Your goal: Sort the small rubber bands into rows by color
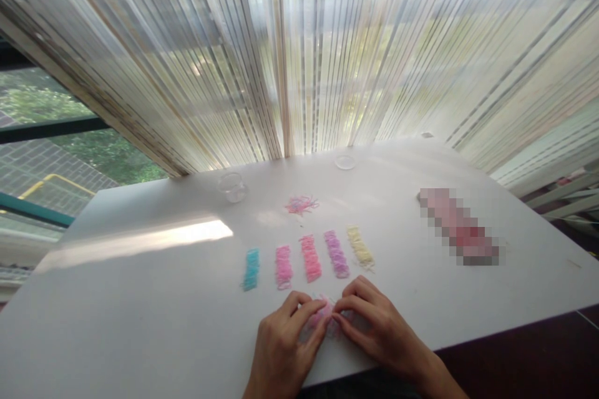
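Close to the table's near edge, my left hand (289,336) and my right hand (379,324) meet over a small mixed heap of thin pastel elastic bands (322,310). Thumb and forefinger of the left are closed on pink bands. The right pinches right beside it, and what lies between its fingertips is too small to make out. Beyond the hands lie separate rows of bands: blue (251,269), pink (283,268), coral (311,259), purple (337,254) and yellow (360,247). Farther back sits a loose pink and multicoloured pile (301,204).
A clear plastic cup (231,187) and a round clear lid (345,163) stand near the back of the white table (140,312). A blurred-out pinkish object (458,227) lies on the right. Striped curtains (309,62) hang along the far edge.
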Motion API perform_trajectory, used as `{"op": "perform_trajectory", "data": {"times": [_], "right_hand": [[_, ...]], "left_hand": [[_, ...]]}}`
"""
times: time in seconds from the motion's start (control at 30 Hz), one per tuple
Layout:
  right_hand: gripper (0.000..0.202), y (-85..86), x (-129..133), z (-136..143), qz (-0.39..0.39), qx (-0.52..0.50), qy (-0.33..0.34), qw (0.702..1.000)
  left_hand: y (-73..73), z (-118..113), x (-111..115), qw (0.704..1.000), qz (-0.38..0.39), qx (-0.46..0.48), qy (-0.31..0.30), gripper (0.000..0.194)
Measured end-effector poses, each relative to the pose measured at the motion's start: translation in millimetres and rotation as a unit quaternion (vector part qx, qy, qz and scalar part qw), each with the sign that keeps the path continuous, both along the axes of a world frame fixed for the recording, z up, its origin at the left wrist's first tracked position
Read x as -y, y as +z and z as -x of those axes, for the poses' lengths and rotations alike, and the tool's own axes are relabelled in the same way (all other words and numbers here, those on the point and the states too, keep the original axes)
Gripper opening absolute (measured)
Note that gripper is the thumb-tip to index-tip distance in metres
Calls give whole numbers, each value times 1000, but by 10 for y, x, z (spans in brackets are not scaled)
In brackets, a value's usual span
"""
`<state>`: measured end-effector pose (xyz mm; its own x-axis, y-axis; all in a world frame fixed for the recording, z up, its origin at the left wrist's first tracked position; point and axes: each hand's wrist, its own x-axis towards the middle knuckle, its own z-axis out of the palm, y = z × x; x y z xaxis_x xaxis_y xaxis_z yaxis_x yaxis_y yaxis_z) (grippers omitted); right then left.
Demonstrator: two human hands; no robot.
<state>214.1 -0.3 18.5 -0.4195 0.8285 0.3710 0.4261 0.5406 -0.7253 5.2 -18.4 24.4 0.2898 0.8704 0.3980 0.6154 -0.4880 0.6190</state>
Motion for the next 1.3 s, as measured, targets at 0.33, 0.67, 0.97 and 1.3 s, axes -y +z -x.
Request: {"op": "perform_trajectory", "data": {"times": [0.33,0.67,0.97,1.3], "right_hand": [[14,-18,26,-18,-2,-40,-26,999],[8,-37,7,-17,9,-75,-38,996],[9,135,-117,-303,-17,-27,-128,991],[17,27,-550,-606,-42,67,-179,981]], "left_hand": [[21,-53,-57,997,18,75,-18,12],[5,-52,-86,996,33,78,-9,11],[4,35,-57,997,32,66,7,11],[-47,106,11,997,27,70,17,12]]}}
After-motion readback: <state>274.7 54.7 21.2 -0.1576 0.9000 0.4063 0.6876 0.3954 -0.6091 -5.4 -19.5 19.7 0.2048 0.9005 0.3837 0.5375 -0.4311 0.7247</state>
